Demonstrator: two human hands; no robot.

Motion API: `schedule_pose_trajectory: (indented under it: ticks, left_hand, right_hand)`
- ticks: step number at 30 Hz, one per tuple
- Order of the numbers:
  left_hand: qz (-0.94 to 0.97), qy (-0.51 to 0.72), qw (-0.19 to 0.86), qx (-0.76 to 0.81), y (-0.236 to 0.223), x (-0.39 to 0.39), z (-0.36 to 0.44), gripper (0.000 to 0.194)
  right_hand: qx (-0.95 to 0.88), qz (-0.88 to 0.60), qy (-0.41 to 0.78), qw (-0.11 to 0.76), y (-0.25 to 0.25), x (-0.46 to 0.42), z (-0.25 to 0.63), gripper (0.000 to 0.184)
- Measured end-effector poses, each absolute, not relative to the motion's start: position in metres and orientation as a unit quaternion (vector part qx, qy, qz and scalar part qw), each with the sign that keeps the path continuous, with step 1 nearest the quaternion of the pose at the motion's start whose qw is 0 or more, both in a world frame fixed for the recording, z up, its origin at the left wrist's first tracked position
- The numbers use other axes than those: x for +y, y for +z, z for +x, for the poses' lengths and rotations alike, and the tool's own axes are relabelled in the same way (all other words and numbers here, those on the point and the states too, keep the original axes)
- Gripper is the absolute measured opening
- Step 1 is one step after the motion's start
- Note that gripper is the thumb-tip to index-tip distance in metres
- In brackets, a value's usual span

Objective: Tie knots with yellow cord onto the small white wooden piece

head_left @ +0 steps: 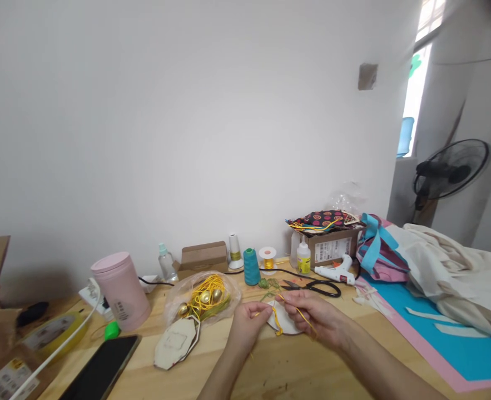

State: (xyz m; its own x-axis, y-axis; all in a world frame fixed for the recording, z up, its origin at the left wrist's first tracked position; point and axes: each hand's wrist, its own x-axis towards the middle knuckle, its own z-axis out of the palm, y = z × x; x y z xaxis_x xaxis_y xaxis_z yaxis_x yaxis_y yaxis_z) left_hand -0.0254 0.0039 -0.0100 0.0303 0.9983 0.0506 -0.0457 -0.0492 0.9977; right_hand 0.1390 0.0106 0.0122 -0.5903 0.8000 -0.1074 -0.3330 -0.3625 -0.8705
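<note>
The right hand (321, 315) and left hand (249, 319) each pinch yellow cord (277, 323), which hangs between them before a white disc (289, 323).

Yellow cord (277, 323) runs between my left hand (251, 321) and my right hand (314, 316), pinched in the fingertips of each. A looped length hangs in the gap, and a strand slants past my right fingers. Behind it shows a flat whitish piece (287, 324), partly covered, perhaps lying on the table (282, 372).
</note>
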Motion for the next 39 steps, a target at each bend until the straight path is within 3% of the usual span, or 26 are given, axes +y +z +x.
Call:
schedule_pose_trajectory:
  ticks: [8,18,24,32,39]
  left_hand:
    - [0.518,0.523,0.489,0.468,-0.010,0.003,-0.023,0.015]
    - [0.523,0.530,0.470,0.474,-0.002,0.003,-0.026,0.019]
    - [0.520,0.529,0.485,0.464,-0.008,0.005,-0.027,0.015]
    - [0.511,0.528,0.512,0.445,-0.007,0.001,-0.023,0.019]
    - [0.524,0.511,0.508,0.455,-0.008,0.002,-0.021,0.025]
  right_hand:
    - [-0.616,-0.345,0.618,0.346,-0.005,0.006,0.117,0.059]
    - [-0.584,-0.318,0.644,0.377,-0.005,0.013,0.122,0.068]
    - [-0.632,-0.385,0.545,0.394,-0.017,0.011,0.112,0.059]
    - [-0.785,-0.424,0.294,0.342,-0.009,0.007,0.120,0.036]
    - [-0.824,-0.408,0.192,0.344,0.005,0.003,0.123,0.021]
